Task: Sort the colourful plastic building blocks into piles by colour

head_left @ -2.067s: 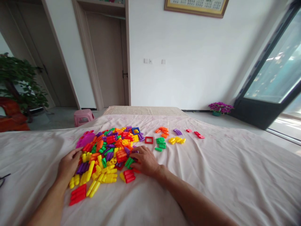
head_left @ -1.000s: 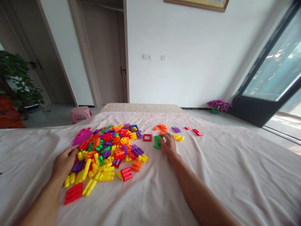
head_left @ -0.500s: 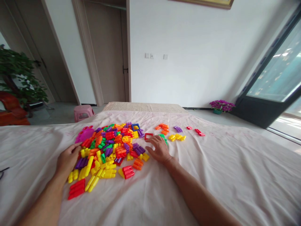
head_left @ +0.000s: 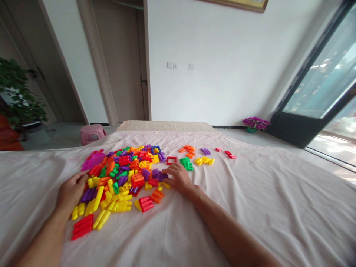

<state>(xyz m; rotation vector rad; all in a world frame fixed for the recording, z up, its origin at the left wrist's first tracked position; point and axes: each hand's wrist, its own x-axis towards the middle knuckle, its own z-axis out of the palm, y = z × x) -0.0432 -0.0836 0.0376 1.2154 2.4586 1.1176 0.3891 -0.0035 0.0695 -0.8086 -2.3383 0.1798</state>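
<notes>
A heap of coloured plastic pieces (head_left: 122, 176) lies on the cloth-covered table, left of centre. At its left edge is my left hand (head_left: 71, 189), its fingertips against the pile near the magenta piece (head_left: 93, 160); whether they pinch a piece is hidden. My right hand (head_left: 179, 178) reaches the heap's right side, thumb and fingers closed on a purple piece (head_left: 163, 175). Just beyond that hand are a red square frame (head_left: 171, 160) and a green cluster (head_left: 186, 164).
Further right lie orange pieces (head_left: 188, 151), a purple piece (head_left: 205, 151), yellow pieces (head_left: 204, 161) and red pieces (head_left: 230, 154). A pink stool (head_left: 93, 134) stands beyond the table's left side, and potted purple flowers (head_left: 256, 124) are on the floor at the right.
My right hand has moved left and slightly down from beside the green cluster to the purple piece, uncovering the green cluster. The view has shifted slightly; my left hand stays at the pile.
</notes>
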